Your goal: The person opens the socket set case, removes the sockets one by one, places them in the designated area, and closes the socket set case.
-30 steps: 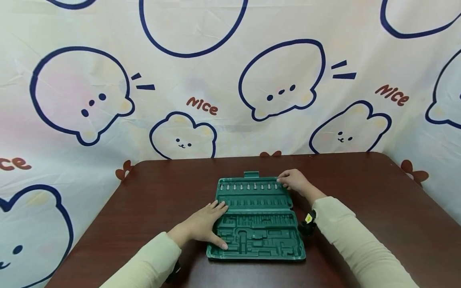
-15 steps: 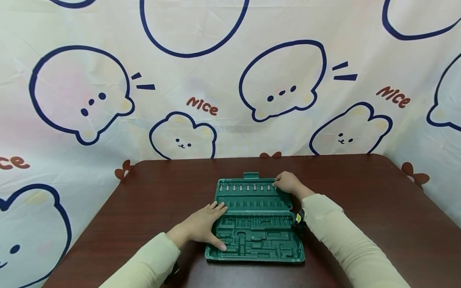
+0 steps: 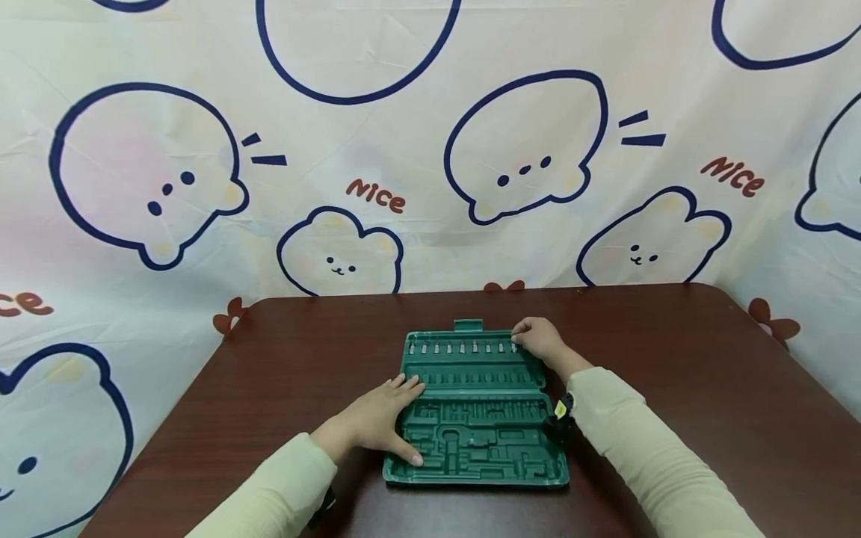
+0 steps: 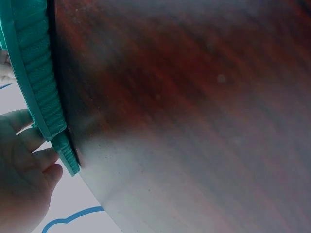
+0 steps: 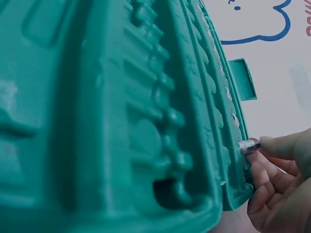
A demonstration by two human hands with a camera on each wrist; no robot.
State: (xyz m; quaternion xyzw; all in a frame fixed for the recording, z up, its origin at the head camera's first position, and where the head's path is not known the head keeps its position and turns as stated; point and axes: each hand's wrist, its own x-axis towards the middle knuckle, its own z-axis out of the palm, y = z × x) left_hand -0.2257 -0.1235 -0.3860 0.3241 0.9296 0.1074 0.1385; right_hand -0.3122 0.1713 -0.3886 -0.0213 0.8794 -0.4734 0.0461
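A green plastic tool case [image 3: 484, 390] lies unfolded on the table, a row of small silver socket bits [image 3: 463, 348] standing along its far half. My left hand [image 3: 377, 418] rests on the case's left edge with fingers and thumb spread. At the far right corner, my right hand [image 3: 543, 340] pinches a socket bit [image 5: 249, 146] between thumb and fingers. This bit has a ribbed silver body and a dark tip, and it sits at the right end of the row. In the left wrist view, the left hand's fingers [image 4: 31, 141] touch the case's side.
The near half of the case has moulded recesses [image 3: 480, 441] of various shapes. A latch tab [image 3: 468, 325] sticks out at the far edge. Dark brown table [image 3: 323, 344] surrounds the case, and a printed cloth [image 3: 430, 149] hangs behind it.
My right hand has shifted slightly left along the case's far edge, onto the end of the bit row. The left hand stays in place on the case.
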